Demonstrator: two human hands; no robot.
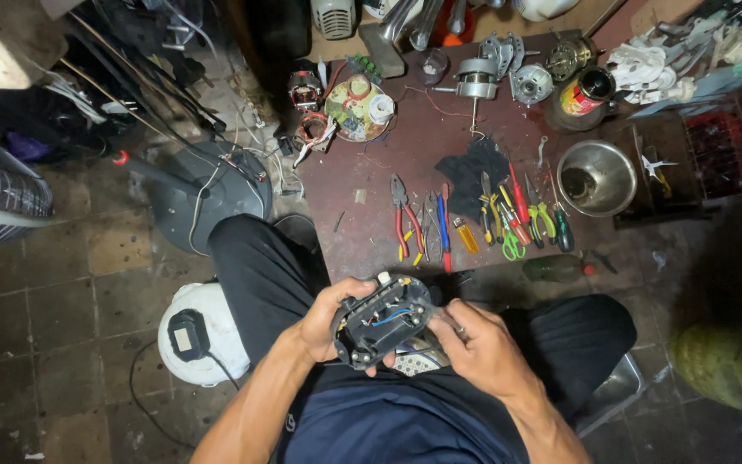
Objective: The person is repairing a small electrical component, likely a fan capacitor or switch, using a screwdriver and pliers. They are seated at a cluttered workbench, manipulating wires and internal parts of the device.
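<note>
A round black plastic housing with inner wiring (381,320) is gripped by the left hand (324,322), tilted up-right; right hand (483,344) fingers apparently curled against its right edge, over the lap, near the dark red table (371,215) front edge.

A black plastic housing (381,321), roughly oval in outline, was held above the lap, just short of the near edge of the low work table. Its open inner face was turned upward toward the camera and tilted, the far end raised to the right. Inside, thin wiring was seen, a blue lead among it, crossing the middle of the cavity. Several small screw posts were noted along the rim. A small pale stub projected from the upper edge. The left side of the part was clasped in the left hand (324,325), thumb laid over the rim; the right end was met by the fingers of the right hand (484,345). Finer internal detail could not be resolved.
</note>
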